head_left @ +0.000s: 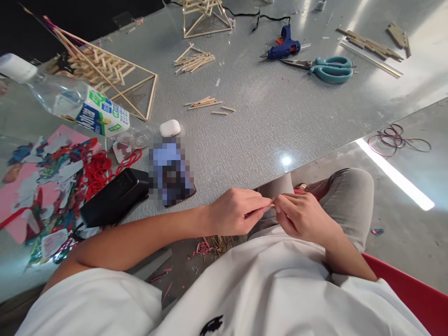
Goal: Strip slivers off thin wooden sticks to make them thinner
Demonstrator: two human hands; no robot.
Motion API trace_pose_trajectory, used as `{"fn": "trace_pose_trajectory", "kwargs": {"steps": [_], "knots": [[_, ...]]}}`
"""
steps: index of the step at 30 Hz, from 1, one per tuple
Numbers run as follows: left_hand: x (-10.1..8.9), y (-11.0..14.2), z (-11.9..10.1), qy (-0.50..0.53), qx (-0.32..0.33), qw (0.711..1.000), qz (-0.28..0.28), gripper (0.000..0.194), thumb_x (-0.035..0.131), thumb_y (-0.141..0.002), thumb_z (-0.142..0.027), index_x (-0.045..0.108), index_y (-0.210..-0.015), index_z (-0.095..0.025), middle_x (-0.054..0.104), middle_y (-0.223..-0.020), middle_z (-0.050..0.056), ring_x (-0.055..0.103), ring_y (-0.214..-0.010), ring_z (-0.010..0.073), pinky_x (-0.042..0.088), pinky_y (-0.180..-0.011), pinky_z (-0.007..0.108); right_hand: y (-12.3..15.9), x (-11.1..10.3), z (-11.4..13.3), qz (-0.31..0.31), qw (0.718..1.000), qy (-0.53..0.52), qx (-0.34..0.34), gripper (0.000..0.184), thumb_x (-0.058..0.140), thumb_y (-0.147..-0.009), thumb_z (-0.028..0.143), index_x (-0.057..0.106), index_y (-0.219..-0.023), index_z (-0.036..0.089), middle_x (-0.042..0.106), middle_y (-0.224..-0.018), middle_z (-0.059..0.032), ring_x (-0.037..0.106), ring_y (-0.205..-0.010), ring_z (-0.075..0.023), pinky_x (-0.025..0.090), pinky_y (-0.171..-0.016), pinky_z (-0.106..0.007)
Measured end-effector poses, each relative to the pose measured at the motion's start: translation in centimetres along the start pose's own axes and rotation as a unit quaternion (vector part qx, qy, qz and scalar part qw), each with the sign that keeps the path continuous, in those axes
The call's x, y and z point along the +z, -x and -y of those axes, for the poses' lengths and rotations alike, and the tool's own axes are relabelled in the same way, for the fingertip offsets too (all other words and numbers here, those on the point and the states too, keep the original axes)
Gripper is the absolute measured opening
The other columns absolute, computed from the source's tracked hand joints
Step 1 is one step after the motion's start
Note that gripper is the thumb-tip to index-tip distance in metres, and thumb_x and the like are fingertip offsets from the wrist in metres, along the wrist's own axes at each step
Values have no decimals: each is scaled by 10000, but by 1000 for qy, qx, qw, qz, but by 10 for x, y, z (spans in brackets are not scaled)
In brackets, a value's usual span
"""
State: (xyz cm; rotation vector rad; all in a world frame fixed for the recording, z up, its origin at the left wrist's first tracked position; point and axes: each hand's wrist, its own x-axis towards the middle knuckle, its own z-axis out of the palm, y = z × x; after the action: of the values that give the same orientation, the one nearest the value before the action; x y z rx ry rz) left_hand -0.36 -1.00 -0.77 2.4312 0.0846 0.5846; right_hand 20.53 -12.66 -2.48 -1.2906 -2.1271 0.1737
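Observation:
Above my lap, just off the table's near edge, my left hand (238,212) and my right hand (303,215) meet fingertip to fingertip. Both are closed in a pinch on a thin, pale wooden stick (272,206); only a short bit of it shows, the rest hidden by fingers. A small bunch of similar sticks (203,102) lies on the table beyond my hands, with a larger pile of sticks (196,61) behind it. The phone (173,175), partly blurred out, lies nearest my left forearm, and a white earbud case (170,128) sits behind it.
On the left are a plastic bottle (84,102), a stick frame (152,95), a black case (117,196), red string (96,172) and scraps. Another stick frame (205,21) stands at the back. A blue glue gun (285,44) and teal-handled scissors (331,69) lie far right.

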Motion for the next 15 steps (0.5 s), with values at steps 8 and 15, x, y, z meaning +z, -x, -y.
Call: {"fn": "trace_pose_trajectory", "kwargs": {"steps": [8,15], "knots": [[-1,-1,-1,-11,21,1000,6,261,507,-1097,-106,699,-923,-136,691,-708,21,617,-624,138,497,-607,260,1,-8,-3,65,995,-78,7,284,397,-1138,154,435,-870,242,474,-649,60,352,-529,-128,261,-570,-293],[-1,-1,-1,-37,30,998,29,248,510,-1085,-91,699,-933,-141,708,-734,29,645,-636,149,508,-613,270,6,-8,-3,111,991,-77,18,251,386,-1102,132,437,-882,241,474,-650,61,314,-531,-132,236,-570,-305]]}}
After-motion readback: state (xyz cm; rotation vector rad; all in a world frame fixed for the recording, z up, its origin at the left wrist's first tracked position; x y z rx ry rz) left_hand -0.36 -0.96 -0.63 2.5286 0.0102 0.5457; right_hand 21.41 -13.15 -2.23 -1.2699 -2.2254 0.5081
